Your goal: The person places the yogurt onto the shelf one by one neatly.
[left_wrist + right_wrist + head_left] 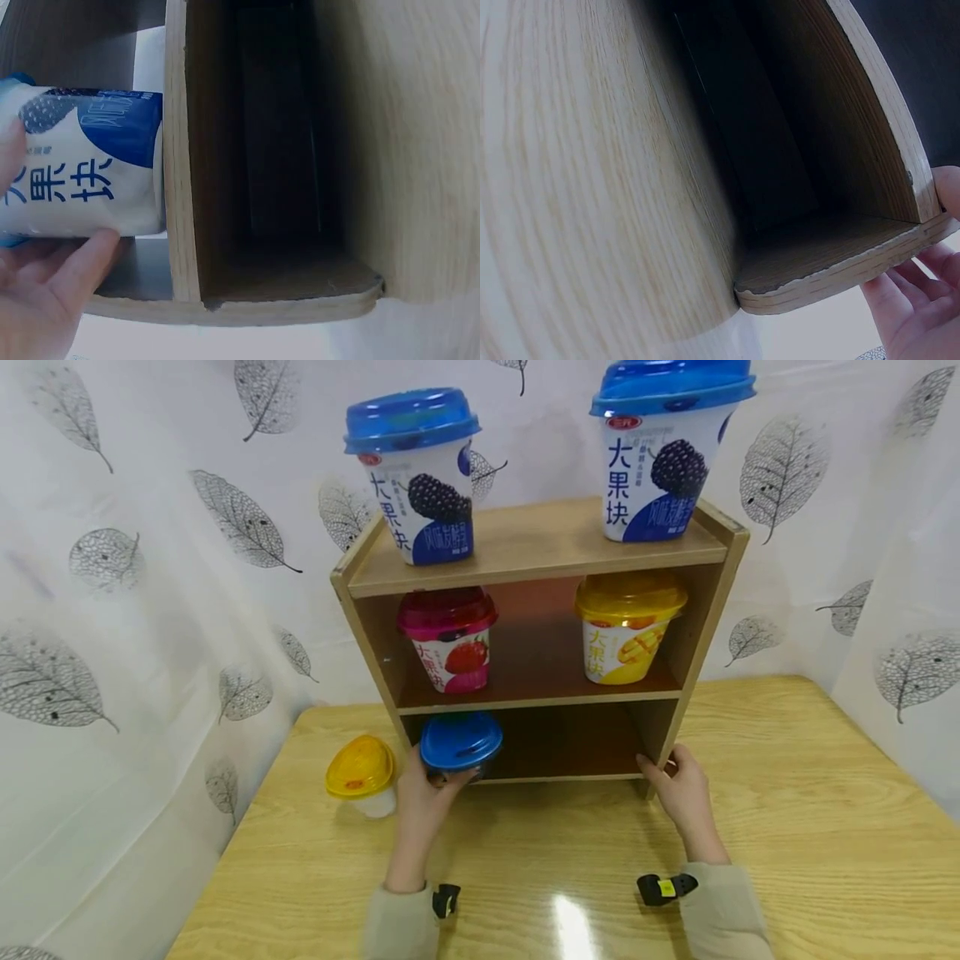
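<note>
My left hand (420, 797) grips a blue-lidded yogurt cup (461, 742) at the left end of the small wooden shelf unit's lowest shelf. In the left wrist view, the cup (97, 161) has a blackberry print, its base at the shelf board, with thumb and fingers on opposite sides. My right hand (684, 789) holds the lower right side panel (697, 635) of the unit. The right wrist view shows its thumb on the inner side and fingers (891, 307) behind the panel's outer side.
Two blue-lidded cups (431, 485) stand on top of the unit. A pink-lidded cup (453, 647) and a yellow-lidded cup (626, 631) occupy the middle shelf. Left of the unit, another yellow-lidded cup (362, 772) sits on the wooden table (540, 852). Leaf-patterned cloth (187, 610) hangs behind.
</note>
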`<state>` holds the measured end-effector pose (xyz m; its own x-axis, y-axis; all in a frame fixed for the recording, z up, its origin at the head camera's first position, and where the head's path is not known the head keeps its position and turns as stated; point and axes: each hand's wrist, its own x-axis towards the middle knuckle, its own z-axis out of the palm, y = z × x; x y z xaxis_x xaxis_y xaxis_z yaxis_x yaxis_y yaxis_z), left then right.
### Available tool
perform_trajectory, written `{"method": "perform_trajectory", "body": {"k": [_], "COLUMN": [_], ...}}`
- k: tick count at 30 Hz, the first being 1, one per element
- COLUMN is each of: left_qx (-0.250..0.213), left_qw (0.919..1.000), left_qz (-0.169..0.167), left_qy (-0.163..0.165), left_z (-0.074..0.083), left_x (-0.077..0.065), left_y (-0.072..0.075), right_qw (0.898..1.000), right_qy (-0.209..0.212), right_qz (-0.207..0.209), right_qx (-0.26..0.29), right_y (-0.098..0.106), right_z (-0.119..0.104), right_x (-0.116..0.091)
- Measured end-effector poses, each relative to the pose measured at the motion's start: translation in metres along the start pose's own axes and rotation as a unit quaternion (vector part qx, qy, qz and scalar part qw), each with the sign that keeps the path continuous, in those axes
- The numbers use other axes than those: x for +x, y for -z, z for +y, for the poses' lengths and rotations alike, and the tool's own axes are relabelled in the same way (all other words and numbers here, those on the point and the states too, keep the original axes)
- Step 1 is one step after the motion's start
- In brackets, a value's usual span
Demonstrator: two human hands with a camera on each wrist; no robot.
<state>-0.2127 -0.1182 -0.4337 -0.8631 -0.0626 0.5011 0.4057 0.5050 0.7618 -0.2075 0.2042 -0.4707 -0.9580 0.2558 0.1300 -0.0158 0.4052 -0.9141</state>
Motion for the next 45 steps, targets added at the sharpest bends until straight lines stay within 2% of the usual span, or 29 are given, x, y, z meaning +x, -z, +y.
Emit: {"method": "perform_trajectory", "body": {"k": [3,12,18,21,25,28,37,45], "left_qx": [0.039,0.117,0.202,0.227,0.226,0.211,0.149,0.136], "left_qw": [0.9992,0.9930,0.9782,0.9716,0.9697,0.9724,0.9864,0.9883], "left_qz": [0.008,0.017,0.047,0.062,0.082,0.088,0.068,0.067], "left_qy": [0.000,0.005,-0.012,-0.026,-0.044,-0.046,0.004,0.008], "left_z": [0.000,0.008,0.009,0.010,0.009,0.007,0.004,0.002], "left_x": [0.002,0.005,0.004,0.004,0.005,0.006,0.007,0.008], "left_y": [0.000,0.003,0.002,0.000,-0.002,-0.004,-0.007,-0.009], "right_qw": [1.000,1.000,1.000,1.000,1.000,1.000,1.000,1.000], "right_qy": [0.001,-0.005,-0.012,-0.012,-0.010,-0.009,-0.010,0.000], "right_qz": [-0.001,0.000,-0.002,-0.001,0.003,0.005,0.006,0.006], "right_qx": [-0.001,0.001,0.002,0.000,0.001,-0.001,-0.004,-0.004], "right_y": [-0.001,-0.003,-0.003,-0.002,-0.002,-0.002,-0.002,-0.002], "right_z": [0.001,0.002,0.001,0.001,0.001,0.001,0.000,0.002], "right_x": [-0.001,-0.003,-0.002,-0.002,-0.001,0.000,0.001,0.000]}}
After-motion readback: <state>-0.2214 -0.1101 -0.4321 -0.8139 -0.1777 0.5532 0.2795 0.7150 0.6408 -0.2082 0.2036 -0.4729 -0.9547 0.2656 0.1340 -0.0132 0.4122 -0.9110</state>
